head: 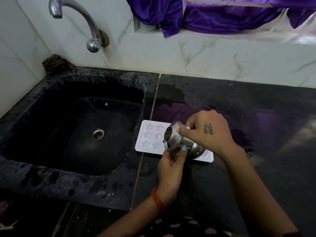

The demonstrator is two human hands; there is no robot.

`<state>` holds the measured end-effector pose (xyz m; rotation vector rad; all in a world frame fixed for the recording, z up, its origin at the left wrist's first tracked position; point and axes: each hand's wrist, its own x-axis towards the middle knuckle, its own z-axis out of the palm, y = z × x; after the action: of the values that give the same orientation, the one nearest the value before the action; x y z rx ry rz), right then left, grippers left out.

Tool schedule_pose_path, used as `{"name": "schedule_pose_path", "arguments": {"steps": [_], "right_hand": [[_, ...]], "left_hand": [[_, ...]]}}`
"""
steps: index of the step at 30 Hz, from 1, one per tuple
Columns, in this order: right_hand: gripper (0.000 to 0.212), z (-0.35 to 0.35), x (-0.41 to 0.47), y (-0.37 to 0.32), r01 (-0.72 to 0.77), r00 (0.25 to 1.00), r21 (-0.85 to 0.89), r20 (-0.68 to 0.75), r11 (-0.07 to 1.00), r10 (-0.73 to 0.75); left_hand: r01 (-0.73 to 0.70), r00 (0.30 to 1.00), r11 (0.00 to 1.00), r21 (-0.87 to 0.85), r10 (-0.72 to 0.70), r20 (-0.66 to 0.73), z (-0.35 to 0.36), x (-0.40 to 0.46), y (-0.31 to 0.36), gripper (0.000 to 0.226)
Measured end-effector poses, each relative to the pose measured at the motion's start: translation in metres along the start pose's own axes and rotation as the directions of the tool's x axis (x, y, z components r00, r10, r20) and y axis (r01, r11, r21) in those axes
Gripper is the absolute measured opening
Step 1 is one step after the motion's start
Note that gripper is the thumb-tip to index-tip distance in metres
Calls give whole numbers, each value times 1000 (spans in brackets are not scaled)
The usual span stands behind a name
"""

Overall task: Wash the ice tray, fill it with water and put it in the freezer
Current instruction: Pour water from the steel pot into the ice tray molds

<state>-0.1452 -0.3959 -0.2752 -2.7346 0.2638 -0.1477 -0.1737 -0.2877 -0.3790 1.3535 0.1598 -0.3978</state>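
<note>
A white ice tray (147, 144) with star-shaped moulds lies flat on the black counter, just right of the sink. Above its middle a small steel pot (177, 142) is tipped on its side, mouth toward the left over the tray. My right hand (208, 132) grips the pot from above and behind, fingers curled over its rim. My left hand (171, 166) holds the pot from below, thumb pressed on its side. The pot and both hands hide the tray's middle and part of its right end. I cannot tell whether water is flowing.
A black sink (82, 127) with a steel drain (97, 134) fills the left. A chrome tap (75, 23) juts from the tiled wall above it. A scrub pad (56, 64) sits in the back corner. The wet counter (239, 103) stretches right. Purple cloth (213, 14) hangs above.
</note>
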Motion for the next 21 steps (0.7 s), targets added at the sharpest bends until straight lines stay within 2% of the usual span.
{"name": "schedule_pose_path", "arguments": {"steps": [3,6,8,15,18,21], "right_hand": [[34,0,-1,2,-26,1000,25,5,999,26],[33,-1,-2,7,-46,999,66,8,997,46],[31,-1,-4,11,-63,998,120,22,991,61],[26,2,-10,30,-130,989,341,-18,931,144],[25,-1,-12,33,-144,987,318,-23,937,159],[29,-4,-14,32,-130,990,223,-27,966,140]], "left_hand": [[0,1000,1000,14,0,-5,0,0,-1,55],[-10,999,998,56,12,-34,1,1,-2,29],[-32,998,995,95,37,-50,1,0,-1,22],[-119,991,966,230,131,-38,4,2,0,34],[-96,994,966,240,106,-27,7,2,-3,31],[-50,998,978,200,55,-21,11,1,-5,27]]}}
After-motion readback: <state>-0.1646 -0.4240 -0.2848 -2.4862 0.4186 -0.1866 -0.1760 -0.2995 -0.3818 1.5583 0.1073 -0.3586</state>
